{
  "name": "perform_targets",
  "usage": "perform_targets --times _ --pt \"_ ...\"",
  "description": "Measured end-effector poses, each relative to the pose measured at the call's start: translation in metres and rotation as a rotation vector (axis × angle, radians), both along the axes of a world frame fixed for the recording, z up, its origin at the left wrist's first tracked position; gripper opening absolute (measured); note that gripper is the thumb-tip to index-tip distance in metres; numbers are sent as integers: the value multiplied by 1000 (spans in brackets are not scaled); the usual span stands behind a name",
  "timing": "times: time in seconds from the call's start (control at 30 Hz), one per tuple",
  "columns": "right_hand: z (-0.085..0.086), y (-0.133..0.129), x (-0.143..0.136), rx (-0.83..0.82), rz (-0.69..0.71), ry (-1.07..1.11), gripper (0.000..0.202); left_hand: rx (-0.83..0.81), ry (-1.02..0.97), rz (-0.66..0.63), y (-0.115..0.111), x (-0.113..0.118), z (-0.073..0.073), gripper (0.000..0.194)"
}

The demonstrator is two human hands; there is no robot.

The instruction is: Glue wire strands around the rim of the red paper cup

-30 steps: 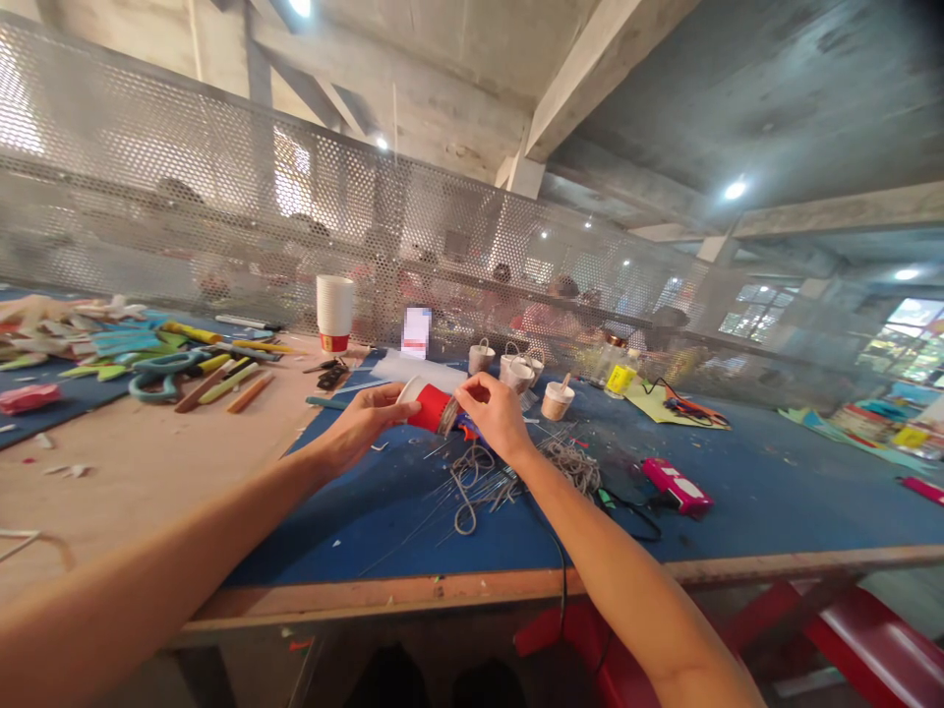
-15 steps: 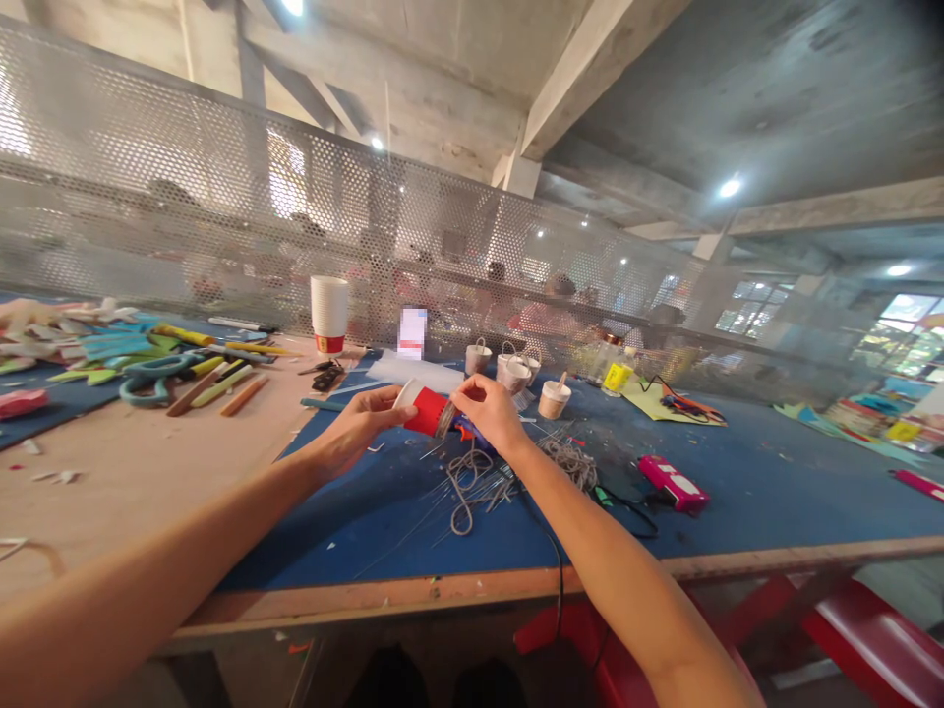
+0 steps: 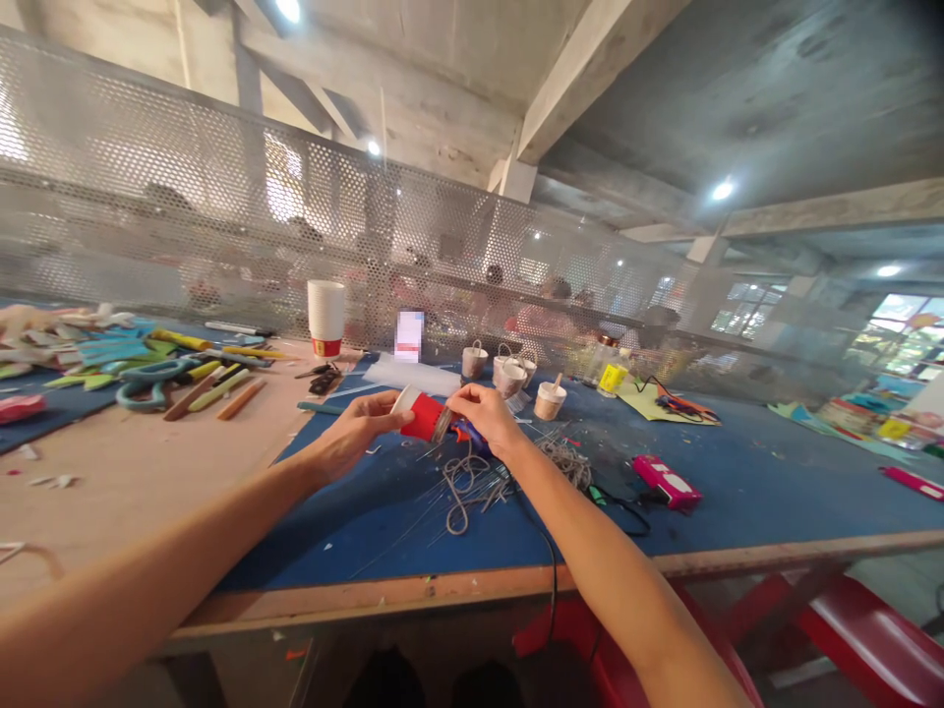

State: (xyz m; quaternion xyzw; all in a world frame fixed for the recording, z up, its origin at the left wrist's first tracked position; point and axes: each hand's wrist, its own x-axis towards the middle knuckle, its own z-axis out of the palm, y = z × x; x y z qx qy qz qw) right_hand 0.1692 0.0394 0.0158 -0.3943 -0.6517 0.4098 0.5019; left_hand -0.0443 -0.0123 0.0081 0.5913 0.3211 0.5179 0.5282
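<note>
My left hand [image 3: 354,433] grips a red paper cup [image 3: 423,417] by its white rim end. The cup lies tilted on its side in the air, its base pointing right. Grey cord [image 3: 442,427] is wound around the base end. With thumb and fingers pinched together at that end, my right hand [image 3: 487,415] holds the cord against the cup. Under the right hand lies a blue glue gun [image 3: 472,438] with an orange part, mostly hidden. A loop of loose grey cord [image 3: 458,492] hangs down to the blue mat below.
Cord-wrapped small cups [image 3: 510,376] and a stack of paper cups [image 3: 326,320] stand behind. A phone [image 3: 409,337] leans at the back. Blue scissors [image 3: 151,382] and carving tools lie left. A magenta box [image 3: 668,482] and a tangle of cord [image 3: 564,464] sit right.
Both hands stay at the cup. My right fingers have shifted slightly at the base end, now folded closer together. The whole view has moved a little.
</note>
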Motion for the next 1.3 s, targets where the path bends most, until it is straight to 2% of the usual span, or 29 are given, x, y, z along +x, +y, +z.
perform_targets --times 0.2,0.3,0.37,0.53,0.7,0.83,0.93,1.03,1.2,1.3 --pt "1 -3 6 16 105 52 44 -27 -52 35 3 -1 4 32" --pt "3 -7 7 48 125 13 60 -40 -68 65 6 -2 4 34" --pt "3 -10 7 74 142 -35 63 -53 -90 67 8 -4 2 34" --pt "-1 -10 6 135 153 -128 37 -66 -141 54 14 -7 -2 31" --pt "-11 -4 5 221 6 -229 25 -82 -152 33 15 -6 -1 27" --pt "-15 -4 5 401 -111 -364 16 -167 -192 -52 10 -3 1 25" --pt "-16 -8 5 553 -148 -451 18 -207 -179 -92 9 -2 0 27" --pt "-17 -11 5 633 -132 -508 20 -214 -155 -42 11 -2 -3 22" --pt "-20 -10 6 611 -154 -517 21 -146 -122 67 21 -7 -9 20" --pt "-20 -11 8 642 -168 -503 18 -96 -100 87 25 -9 -12 20"
